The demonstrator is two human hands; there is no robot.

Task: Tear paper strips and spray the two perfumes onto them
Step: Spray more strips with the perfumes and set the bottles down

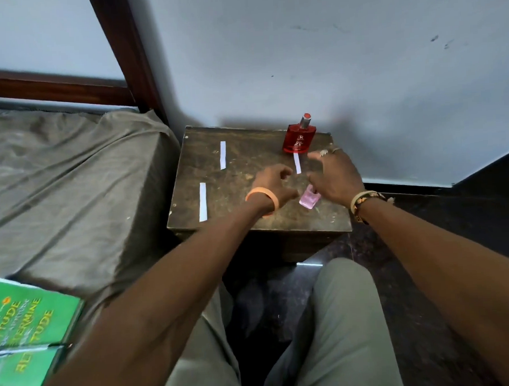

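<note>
A red perfume bottle (299, 138) stands upright at the back right of a small dark wooden table (243, 223). A small pink perfume bottle (309, 199) sits near the front right, partly hidden between my wrists. Three white paper strips lie on the tabletop: one at the back left (223, 155), one at the front left (202, 202), one just in front of the red bottle (297, 163). My left hand (272, 182) hovers with fingers curled and nothing in it. My right hand (333, 175) is spread open above the pink bottle, holding nothing.
A bed with a grey sheet (70, 184) borders the table's left side. A green book (27, 331) lies on the bed's near corner. A pale wall stands right behind the table. My knees are below the table's front edge, over a dark floor.
</note>
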